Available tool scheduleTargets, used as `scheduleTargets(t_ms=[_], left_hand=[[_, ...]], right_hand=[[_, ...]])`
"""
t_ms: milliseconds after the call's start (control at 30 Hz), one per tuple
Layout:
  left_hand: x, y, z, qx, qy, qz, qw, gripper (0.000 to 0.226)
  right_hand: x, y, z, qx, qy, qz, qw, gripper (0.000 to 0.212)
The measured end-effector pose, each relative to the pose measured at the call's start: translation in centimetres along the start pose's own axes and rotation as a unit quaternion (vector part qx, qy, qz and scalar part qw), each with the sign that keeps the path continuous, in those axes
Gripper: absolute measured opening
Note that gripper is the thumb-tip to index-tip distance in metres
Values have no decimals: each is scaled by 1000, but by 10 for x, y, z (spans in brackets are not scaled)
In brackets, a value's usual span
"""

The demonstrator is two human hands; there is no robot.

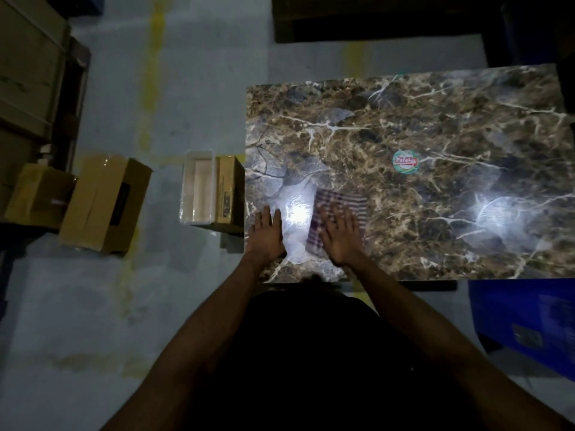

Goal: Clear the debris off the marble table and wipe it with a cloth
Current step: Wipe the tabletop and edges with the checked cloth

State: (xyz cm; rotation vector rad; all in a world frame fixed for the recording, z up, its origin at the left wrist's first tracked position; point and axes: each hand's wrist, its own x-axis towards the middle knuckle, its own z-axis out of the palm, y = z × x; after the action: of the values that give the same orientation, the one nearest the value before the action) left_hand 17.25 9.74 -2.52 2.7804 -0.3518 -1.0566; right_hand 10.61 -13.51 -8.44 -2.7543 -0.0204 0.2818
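Note:
The brown marble table [435,126] fills the right half of the view, glossy with two bright light reflections. A checked purple-and-white cloth [351,202] lies flat on its near left part. My right hand [340,236] presses on the cloth with straight, spread fingers. My left hand [266,233] rests flat on the bare marble at the table's left edge, apart from the cloth. A round red-and-green sticker [405,162] sits mid-table. I see no loose debris on the top.
A white plastic tray [199,188] and a cardboard box [228,194] stand on the floor against the table's left side. Another cardboard box [105,203] lies further left. A blue crate [529,318] is at the near right. Dark furniture [373,20] stands behind.

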Motion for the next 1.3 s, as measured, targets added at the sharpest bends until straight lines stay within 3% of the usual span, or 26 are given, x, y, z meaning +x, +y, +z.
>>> scheduleTargets(t_ms=[67, 133, 367, 533, 633, 733, 867, 1100, 1300], left_hand=[[1, -1, 0, -6, 3, 4, 1000, 99], [2, -3, 0, -10, 5, 6, 1000, 100], [0, 3, -1, 3, -3, -8, 1000, 111], [2, -6, 1, -12, 0, 17, 1000, 117], [-1, -10, 0, -8, -7, 20, 1000, 126], [-3, -5, -4, -1, -13, 17, 1000, 126], [-4, 0, -7, 3, -16, 6, 1000, 125], [-4, -8, -3, -19, -2, 19, 1000, 124], [-7, -5, -3, -17, -6, 15, 1000, 121]], right_hand=[[-29, 14, 3, -28, -23, -62, 997, 62], [-47, 35, -3, -29, -38, -58, 997, 61], [-1, 27, -18, -1, 15, 104, 995, 62], [-41, 6, 4, -34, -28, -37, 998, 61], [-71, 36, -4, -37, -57, -60, 996, 62], [-59, 51, -20, -18, -55, 3, 998, 62], [-22, 21, -12, -16, -3, 83, 996, 63], [-79, 24, 4, -54, -78, -67, 993, 64], [-38, 27, -16, -7, -44, 45, 998, 62]])
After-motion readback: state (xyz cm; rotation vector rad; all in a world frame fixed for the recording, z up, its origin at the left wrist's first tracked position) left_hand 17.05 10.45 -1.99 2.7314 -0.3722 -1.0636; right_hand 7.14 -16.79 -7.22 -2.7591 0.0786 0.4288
